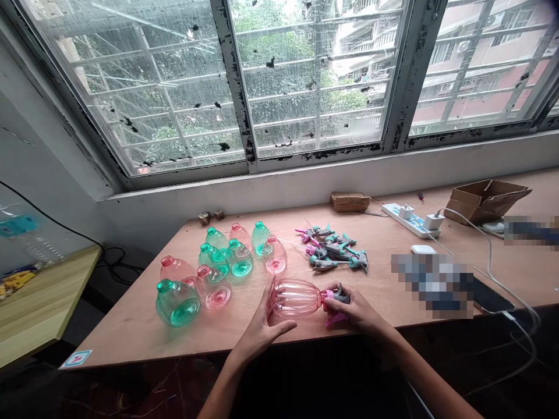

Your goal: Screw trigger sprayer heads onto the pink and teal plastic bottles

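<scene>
A clear pink spray bottle (297, 298) lies on its side just above the table's front edge, its neck toward the right. My left hand (267, 317) cups its base, fingers along the far side and thumb stretched out in front. At the neck, my right hand (351, 308) grips the grey and pink spray head (336, 295), which sits on the bottle's mouth; how tightly it is joined cannot be made out. Beyond the bottle lies a pile of grey, teal and pink spray heads (334, 247). To the left stand several open-necked bottles, green (177, 302) and pink (213, 288).
A white power strip (410, 220) with plugged-in chargers and cables is at the right, near an open cardboard box (487, 201). A phone (493, 294) lies by the right front edge. A brown package (349, 201) rests against the windowsill wall.
</scene>
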